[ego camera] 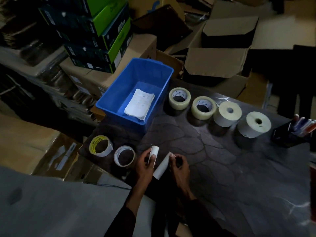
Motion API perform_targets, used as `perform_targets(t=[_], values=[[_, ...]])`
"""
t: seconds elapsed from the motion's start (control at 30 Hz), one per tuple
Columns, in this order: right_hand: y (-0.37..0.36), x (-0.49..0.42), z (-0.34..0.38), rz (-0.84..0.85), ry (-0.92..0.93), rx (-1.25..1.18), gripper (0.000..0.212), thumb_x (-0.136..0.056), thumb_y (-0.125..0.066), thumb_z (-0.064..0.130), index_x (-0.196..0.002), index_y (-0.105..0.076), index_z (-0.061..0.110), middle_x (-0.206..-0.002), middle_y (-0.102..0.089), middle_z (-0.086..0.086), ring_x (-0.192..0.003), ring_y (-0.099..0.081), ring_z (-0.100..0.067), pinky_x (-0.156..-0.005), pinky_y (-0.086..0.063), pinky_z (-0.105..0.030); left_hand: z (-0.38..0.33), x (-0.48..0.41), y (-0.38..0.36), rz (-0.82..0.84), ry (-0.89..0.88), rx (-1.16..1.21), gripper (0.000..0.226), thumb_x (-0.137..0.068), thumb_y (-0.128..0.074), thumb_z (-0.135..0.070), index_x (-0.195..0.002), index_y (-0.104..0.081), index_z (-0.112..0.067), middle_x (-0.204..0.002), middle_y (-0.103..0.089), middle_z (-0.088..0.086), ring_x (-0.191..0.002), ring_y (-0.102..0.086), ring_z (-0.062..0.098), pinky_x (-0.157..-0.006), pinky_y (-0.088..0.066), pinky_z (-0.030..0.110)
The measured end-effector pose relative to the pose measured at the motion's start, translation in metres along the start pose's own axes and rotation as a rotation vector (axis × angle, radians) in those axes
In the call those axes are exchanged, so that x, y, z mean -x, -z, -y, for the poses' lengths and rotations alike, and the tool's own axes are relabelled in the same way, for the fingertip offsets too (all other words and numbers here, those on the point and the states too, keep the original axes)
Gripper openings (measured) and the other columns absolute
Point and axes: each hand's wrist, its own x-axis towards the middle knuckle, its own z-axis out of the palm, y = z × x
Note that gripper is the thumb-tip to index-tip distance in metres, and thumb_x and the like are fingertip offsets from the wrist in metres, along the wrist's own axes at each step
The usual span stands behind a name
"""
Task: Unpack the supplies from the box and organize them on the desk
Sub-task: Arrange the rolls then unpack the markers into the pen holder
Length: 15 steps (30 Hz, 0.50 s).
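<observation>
A blue plastic box stands at the desk's far left with a stack of white papers inside. My left hand grips a small white roll held upright. My right hand holds a second, longer white roll by its upper end, tilted over the desk's near edge. Left of my hands lie a yellow-cored tape ring and a white-cored tape ring. Behind, in a row, sit two clear tape rolls and two thick white label rolls.
The dark patterned desk stretches right. A black pen holder with pens stands at the right edge. Cardboard cartons and stacked green-and-black boxes crowd the space behind and left of the desk.
</observation>
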Motion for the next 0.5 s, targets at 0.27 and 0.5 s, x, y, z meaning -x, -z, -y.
perform_targets(t=[0.27,0.5], values=[[0.068,-0.017,0.018,-0.106,0.063,-0.194,0.018,-0.102,-0.055,0.022,-0.106,-0.064,0.006,-0.094,-0.066,0.0,-0.088,-0.06,-0.01,-0.071,-0.046,-0.005,-0.056,0.019,-0.055,0.079,-0.01,0.154,0.026,-0.1,-0.048,-0.01,-0.123,-0.059,-0.002,-0.122,-0.062,0.022,-0.088,-0.057,0.03,-0.043,-0.039,0.007],[0.161,-0.025,0.026,-0.211,0.018,-0.352,0.025,-0.103,-0.051,0.031,-0.098,-0.063,0.01,-0.077,-0.059,-0.008,-0.06,-0.054,-0.023,-0.04,-0.049,-0.028,-0.1,0.059,-0.135,0.268,0.112,0.122,0.024,-0.099,-0.047,-0.039,-0.106,-0.063,-0.022,-0.084,-0.062,0.007,-0.065,-0.055,0.012,-0.042,-0.038,0.011]])
